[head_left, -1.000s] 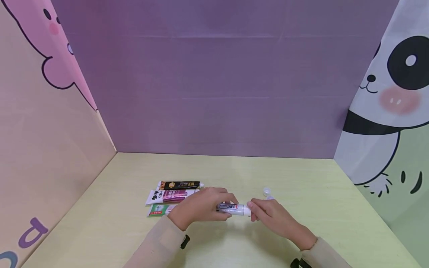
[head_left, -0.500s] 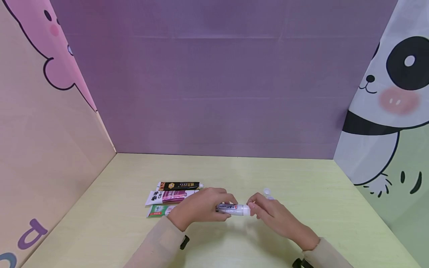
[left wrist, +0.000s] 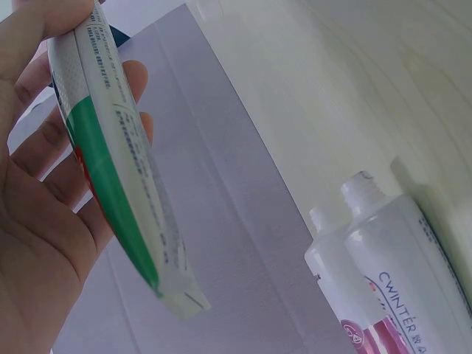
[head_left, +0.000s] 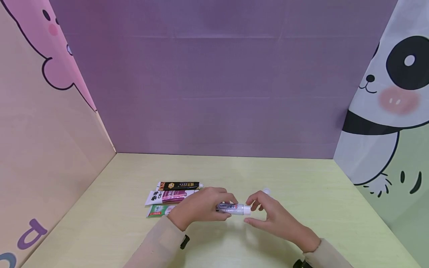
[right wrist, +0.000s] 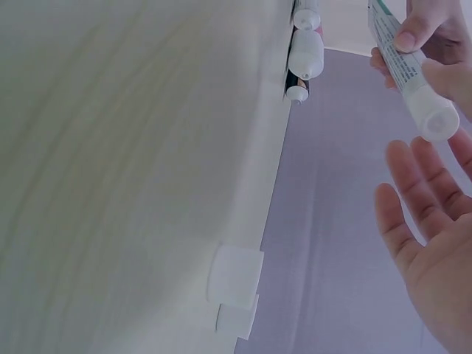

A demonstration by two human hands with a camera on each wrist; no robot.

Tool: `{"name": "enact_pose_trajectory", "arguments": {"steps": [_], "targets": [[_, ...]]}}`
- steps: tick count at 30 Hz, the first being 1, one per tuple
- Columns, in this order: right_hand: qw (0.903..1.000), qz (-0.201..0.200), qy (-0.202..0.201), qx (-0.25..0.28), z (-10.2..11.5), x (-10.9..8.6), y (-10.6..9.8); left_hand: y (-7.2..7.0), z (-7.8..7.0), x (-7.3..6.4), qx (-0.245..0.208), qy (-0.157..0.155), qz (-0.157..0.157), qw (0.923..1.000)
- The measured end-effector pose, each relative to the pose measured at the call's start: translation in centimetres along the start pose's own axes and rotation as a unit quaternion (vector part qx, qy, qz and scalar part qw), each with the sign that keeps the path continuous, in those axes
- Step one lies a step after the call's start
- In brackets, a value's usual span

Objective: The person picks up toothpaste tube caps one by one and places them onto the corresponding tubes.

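Note:
My left hand grips a toothpaste tube above the table, its white capped end pointing right. Green and white sides of that tube show in the left wrist view. Close by the cap, my right hand has its fingers spread, index finger above and thumb below; whether any fingertip touches it is hard to tell. Lying at the left are a black toothpaste tube, a purple and white one and a green one, partly behind my left hand. Bare nozzles show on two tubes.
Two loose white caps, one larger and one smaller, sit on the table beyond my right hand. A purple panel closes off the back, with printed side panels left and right.
My right hand has gone from pinching the cap to spread fingers beside it. The cap stays on the tube. My left hand holds the tube in the same place.

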State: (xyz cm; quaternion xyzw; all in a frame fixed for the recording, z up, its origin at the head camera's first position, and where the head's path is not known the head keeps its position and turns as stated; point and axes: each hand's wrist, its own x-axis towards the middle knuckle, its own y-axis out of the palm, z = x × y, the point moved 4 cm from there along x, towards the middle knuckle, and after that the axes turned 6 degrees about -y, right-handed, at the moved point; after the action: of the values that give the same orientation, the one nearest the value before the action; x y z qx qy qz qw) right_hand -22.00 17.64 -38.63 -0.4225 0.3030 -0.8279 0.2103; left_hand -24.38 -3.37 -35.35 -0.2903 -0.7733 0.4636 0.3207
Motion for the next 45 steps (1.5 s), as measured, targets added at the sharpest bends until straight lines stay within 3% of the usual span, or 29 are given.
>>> {"name": "enact_pose_trajectory", "arguments": {"steps": [10,23,38,45], "targets": [[0.9995,-0.01,-0.016,-0.024,0.0,0.08,0.15,0.02,0.08,0.04,-0.002,0.006,-0.003,1.0],[0.9996,-0.01,-0.004,-0.027,0.07,0.1,0.06,0.17,0.16,0.1,-0.005,0.003,0.003,1.0],[0.9999,0.007,0.006,-0.014,-0.09,0.03,-0.16,0.13,0.1,0.1,-0.001,0.003,0.001,1.0],[0.9997,-0.009,0.016,0.018,-0.04,0.15,0.06,-0.09,-0.07,0.18,0.011,0.007,-0.009,0.9999]]}}
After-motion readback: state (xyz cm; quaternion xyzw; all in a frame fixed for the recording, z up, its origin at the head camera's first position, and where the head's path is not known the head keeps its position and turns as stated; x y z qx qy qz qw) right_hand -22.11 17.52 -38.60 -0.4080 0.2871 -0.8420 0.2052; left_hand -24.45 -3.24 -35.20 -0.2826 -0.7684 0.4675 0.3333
